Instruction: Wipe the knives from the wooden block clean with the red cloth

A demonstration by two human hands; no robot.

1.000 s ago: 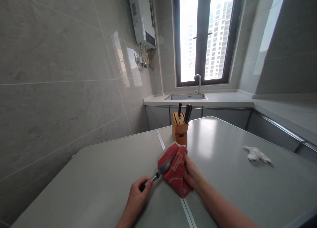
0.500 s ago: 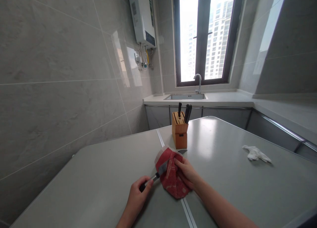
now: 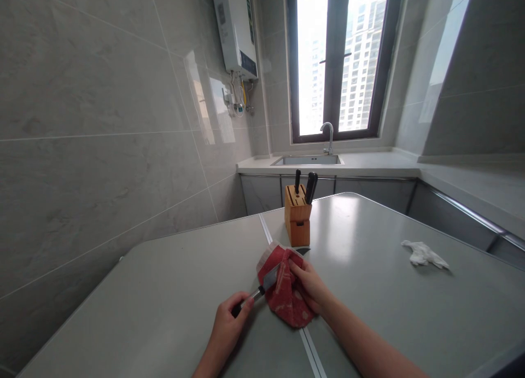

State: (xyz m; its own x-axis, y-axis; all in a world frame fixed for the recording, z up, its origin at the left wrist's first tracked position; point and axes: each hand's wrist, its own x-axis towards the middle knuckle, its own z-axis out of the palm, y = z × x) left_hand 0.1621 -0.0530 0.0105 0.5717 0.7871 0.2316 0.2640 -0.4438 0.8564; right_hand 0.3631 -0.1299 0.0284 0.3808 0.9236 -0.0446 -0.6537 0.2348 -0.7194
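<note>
My left hand [image 3: 233, 315] is closed around the dark handle of a knife [image 3: 270, 278], whose blade points away and to the right. A red cloth [image 3: 285, 307] with a pale edge is wrapped about the blade, so only a short stretch near the handle shows. My right hand [image 3: 307, 285] grips the cloth from the right side, thumb on top. Just beyond the cloth stands a wooden knife block [image 3: 299, 233] with black-handled knives in it. A small grey shape [image 3: 304, 251] lies by its base; I cannot make out what it is.
Both hands are over a grey table [image 3: 164, 301] with a metal seam. A crumpled white tissue [image 3: 424, 255] lies on its right side. Behind are a counter with a sink [image 3: 307, 160] and faucet [image 3: 328, 137], and a water heater [image 3: 235, 30] on the left wall.
Almost nothing differs. The cloth and my right hand have shifted very slightly; both hands keep their hold.
</note>
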